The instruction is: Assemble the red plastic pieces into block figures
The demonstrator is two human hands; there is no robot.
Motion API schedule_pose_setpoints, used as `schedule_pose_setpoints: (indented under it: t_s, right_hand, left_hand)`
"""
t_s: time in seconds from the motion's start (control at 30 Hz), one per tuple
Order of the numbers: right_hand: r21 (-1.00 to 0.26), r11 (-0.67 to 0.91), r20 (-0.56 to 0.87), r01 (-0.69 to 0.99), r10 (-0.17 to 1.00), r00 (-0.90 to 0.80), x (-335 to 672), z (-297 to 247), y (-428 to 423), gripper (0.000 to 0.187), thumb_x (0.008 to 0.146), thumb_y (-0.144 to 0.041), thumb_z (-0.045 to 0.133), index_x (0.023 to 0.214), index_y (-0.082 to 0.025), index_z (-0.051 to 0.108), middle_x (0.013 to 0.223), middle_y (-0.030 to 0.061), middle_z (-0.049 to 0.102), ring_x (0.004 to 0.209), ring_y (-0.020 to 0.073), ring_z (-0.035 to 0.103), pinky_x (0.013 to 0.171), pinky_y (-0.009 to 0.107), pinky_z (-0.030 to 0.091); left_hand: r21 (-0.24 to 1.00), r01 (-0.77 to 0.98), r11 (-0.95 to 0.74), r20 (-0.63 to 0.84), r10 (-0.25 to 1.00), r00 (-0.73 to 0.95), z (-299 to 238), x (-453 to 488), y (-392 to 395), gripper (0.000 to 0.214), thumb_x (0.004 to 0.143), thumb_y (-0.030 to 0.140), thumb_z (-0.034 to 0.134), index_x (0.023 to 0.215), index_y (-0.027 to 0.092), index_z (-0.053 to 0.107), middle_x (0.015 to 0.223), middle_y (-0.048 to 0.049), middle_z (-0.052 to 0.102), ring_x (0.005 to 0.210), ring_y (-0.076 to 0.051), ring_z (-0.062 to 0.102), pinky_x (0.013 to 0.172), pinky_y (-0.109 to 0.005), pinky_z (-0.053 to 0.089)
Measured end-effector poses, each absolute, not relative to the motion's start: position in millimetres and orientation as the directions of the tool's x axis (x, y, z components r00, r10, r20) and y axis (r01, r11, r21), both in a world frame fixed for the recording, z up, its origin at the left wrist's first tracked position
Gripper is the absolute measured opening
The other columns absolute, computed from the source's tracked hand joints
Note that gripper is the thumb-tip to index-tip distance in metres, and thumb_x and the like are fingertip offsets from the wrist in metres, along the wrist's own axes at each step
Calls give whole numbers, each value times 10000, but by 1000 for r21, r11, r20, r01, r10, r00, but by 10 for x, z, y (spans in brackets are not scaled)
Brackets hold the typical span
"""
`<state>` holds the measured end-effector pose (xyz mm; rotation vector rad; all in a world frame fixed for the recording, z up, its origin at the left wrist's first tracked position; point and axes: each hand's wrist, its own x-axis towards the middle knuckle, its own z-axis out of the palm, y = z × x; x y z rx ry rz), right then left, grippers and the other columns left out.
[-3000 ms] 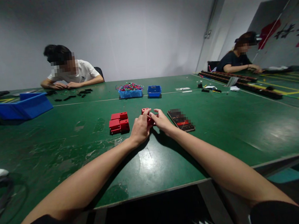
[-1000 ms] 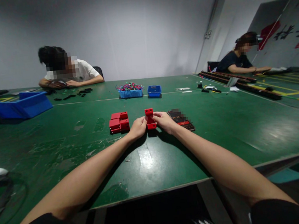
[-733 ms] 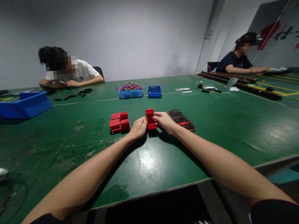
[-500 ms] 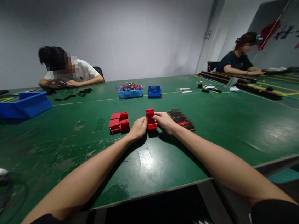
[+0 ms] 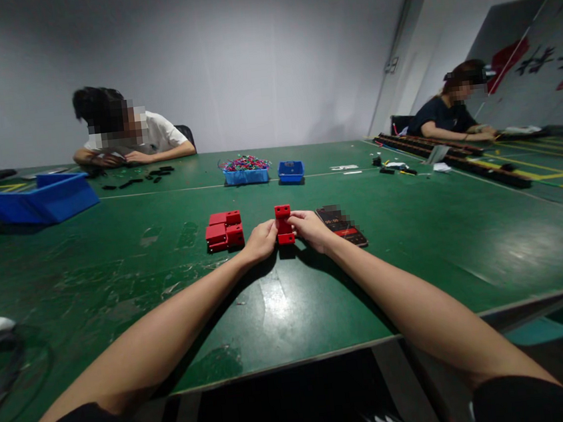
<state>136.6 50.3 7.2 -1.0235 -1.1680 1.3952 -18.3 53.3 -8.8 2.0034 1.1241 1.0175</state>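
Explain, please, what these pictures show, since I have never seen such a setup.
There is no machine here: these are a person's bare hands, and every picture comes from one camera worn on that person's head. The left hand and right hand together hold a notched red block. On the green table, more red blocks lie to the left and a smartphone to the right. Farther back stand a light-blue tray, heaped with what look like colourful wires, and a darker blue tray.
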Motion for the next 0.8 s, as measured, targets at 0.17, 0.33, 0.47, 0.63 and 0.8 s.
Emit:
schedule_pose_setpoints:
  t_s: [0.17,0.33,0.47,0.63,0.8]
  right_hand:
    - [-984,-26,-2,-174,991,-136,1366,85,493,108,659,-151,646,746,-144,709,619,0,664,581,106,592,575,216,475]
    - [-983,-49,-26,-178,991,-129,1360,110,479,115,657,-132,650,751,-146,714,620,3,673,573,103,586,565,209,464]
    - [-983,-58,-36,-173,991,-128,1357,110,482,112,672,-122,637,751,-152,709,615,-3,663,568,105,583,577,221,467]
    - [-983,-51,-30,-174,992,-121,1361,121,476,135,683,-108,619,776,-150,707,654,4,678,557,99,577,562,220,450]
    - [-984,-47,-27,-171,993,-118,1363,141,466,153,677,-98,604,776,-148,710,673,6,687,558,96,580,562,215,447]
  left_hand:
    - [783,407,-470,325,868,376,-103,-188,557,391,921,383,348,858,130,640,846,-80,689,815,-203,616,777,-312,486]
    - [782,402,-477,330,863,383,-107,-194,565,399,919,392,357,870,125,649,837,-77,688,795,-200,610,753,-308,488]
    - [793,378,-478,337,861,380,-102,-198,561,400,915,400,379,884,123,665,846,-76,701,809,-208,619,749,-307,497]
    - [823,344,-452,305,863,402,-78,-197,559,473,911,486,389,901,117,686,817,-70,705,785,-208,622,723,-295,495]
    - [844,305,-440,303,862,406,-59,-188,537,555,894,565,391,901,105,702,820,-79,711,775,-216,632,719,-300,494]
